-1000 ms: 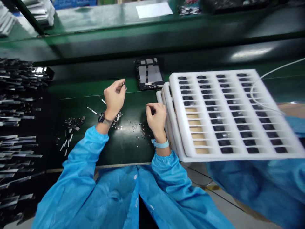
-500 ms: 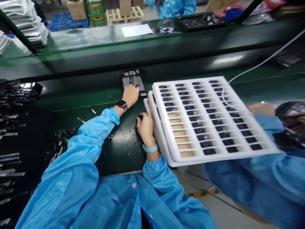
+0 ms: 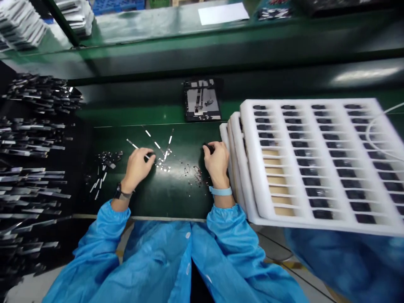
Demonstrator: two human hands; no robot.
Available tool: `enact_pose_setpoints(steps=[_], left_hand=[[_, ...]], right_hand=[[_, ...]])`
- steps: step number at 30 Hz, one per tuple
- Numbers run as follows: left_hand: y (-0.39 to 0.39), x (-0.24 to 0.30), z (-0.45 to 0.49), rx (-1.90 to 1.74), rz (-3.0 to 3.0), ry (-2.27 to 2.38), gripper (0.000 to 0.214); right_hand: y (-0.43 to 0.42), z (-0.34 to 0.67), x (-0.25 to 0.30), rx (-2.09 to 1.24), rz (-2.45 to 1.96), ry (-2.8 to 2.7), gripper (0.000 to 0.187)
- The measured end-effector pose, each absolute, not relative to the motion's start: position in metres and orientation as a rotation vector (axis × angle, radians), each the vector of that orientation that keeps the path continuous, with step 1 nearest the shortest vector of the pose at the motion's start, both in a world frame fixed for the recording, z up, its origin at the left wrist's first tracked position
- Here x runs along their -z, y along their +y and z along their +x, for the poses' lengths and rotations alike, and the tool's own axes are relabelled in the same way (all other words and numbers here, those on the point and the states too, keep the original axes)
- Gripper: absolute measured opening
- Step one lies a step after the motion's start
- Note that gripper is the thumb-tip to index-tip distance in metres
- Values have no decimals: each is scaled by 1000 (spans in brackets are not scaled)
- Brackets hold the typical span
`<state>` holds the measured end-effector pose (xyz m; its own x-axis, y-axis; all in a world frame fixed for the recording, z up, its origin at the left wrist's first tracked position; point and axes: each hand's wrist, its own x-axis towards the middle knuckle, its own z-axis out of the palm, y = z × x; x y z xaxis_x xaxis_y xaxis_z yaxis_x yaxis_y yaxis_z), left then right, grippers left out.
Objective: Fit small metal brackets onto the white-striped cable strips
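My left hand (image 3: 139, 166) is over the bench, fingers curled around a thin flex cable (image 3: 131, 143), part of which passes behind them. Just to its right, several similar strips with white sections (image 3: 166, 153) lie fanned out. My right hand (image 3: 217, 162) pinches a small black part (image 3: 208, 147) between thumb and fingers; most of it is covered. Between the hands lies a scatter of tiny reddish-dark bits (image 3: 197, 174). Beyond them, a black tray-like frame (image 3: 202, 101) with a grey inner face carries a dark strip and a small dark piece.
Stacked white foam trays (image 3: 303, 160) with black parts in slots stand close to my right hand. A white cable (image 3: 370, 126) crosses them. Bundles of dark strips (image 3: 34, 130) fill the left side. Loose small parts (image 3: 107, 160) lie left of my left hand. A raised shelf (image 3: 142, 25) runs behind.
My left hand has come back from the black frame to the bench nearer me. Strips now lie beside it where none lay before. My right hand keeps the black part; the view has tilted down.
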<state>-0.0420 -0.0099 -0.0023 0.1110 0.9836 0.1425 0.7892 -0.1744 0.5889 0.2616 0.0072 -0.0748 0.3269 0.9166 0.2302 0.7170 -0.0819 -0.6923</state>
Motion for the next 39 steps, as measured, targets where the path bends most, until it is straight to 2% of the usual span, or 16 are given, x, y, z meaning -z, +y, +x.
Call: enact_pose_setpoints(steps=[7,9,15,20,26,28,33,39], left_hand=[[-62,30,-20,-612,2239,1744,31],[-61,32,-18,-627,2234,1769,35],[-54,35,-17,-600,2252,1856,33],[-51,35,-20,-668,2162,1861,23],[-49,35,-24,-773,2057,1867,17],[-49,35,-25,-801,2038,1863,17],[-49,36,-26,-875,2022,1834,20],[-45,35,-31,-876,1946,1755,18]], right_hand=[[7,261,63,-201,-1745,-1420,26],[6,259,59,-291,-1641,-1302,28],[3,251,47,-858,-1311,-1028,38],[-2,247,38,-1076,-1198,-1026,33],[-8,244,27,-1371,-1111,-1094,49],[-9,242,24,-1421,-1092,-1132,50],[-10,235,24,-1463,-1102,-1163,39],[-10,230,23,-1441,-1139,-1153,42]])
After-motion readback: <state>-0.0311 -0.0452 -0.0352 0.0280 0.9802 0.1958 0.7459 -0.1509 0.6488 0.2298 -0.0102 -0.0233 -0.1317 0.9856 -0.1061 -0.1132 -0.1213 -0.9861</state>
